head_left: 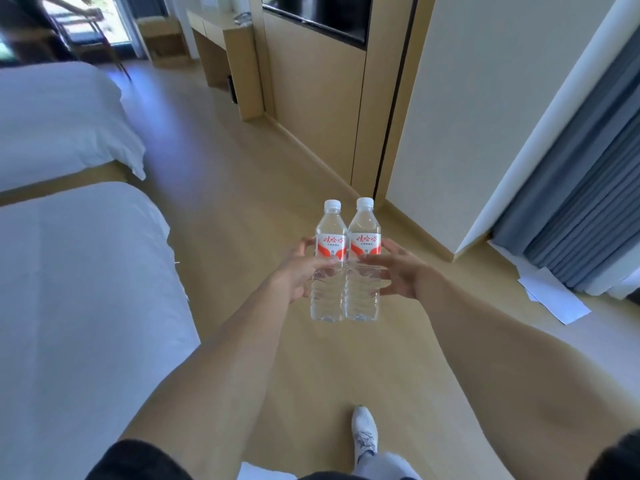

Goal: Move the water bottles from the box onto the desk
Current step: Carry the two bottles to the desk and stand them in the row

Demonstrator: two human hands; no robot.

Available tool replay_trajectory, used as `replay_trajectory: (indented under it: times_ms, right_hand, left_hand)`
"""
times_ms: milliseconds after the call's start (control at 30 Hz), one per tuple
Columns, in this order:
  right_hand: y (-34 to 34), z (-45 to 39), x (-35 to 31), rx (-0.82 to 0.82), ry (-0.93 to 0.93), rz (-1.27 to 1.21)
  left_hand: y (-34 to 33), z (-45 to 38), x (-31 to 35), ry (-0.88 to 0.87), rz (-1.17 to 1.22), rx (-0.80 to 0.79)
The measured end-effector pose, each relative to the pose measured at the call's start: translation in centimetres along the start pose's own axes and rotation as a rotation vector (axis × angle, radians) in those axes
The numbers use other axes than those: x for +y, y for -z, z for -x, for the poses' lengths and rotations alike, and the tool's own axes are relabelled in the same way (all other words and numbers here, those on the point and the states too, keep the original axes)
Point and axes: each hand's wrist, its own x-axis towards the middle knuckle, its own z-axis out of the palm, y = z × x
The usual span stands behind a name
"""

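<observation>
While both hands (pixel 349 271) seemingly clasp two upright bottles (pixel 346 268), open floor (pixel 242 209) lies ahead

Bright, even daylight fills the room, coming from the window (pixel 86 22) at top left, which is blown out. The white beds (pixel 69 271) take a bluish cast. Shadows on the floor (pixel 242 168) are faint. Wide-angle distortion bends the walls at the edges. Far corners are soft and smeared; the bottles (pixel 346 258) are sharp.
</observation>
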Motion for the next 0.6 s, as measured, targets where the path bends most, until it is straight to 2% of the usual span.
replay_trajectory:
  times_ms: [300,600]
  right_hand:
    - [4.2,-10.4,-7.0,-0.180,-0.077,0.106]
    - [1.0,-20.3,-10.6,-0.272,-0.156,0.166]
  left_hand:
    - [-0.9,-8.8,5.0,0.036,0.123,0.161]
    - [4.1,-14.2,7.2,0.052,0.224,0.257]
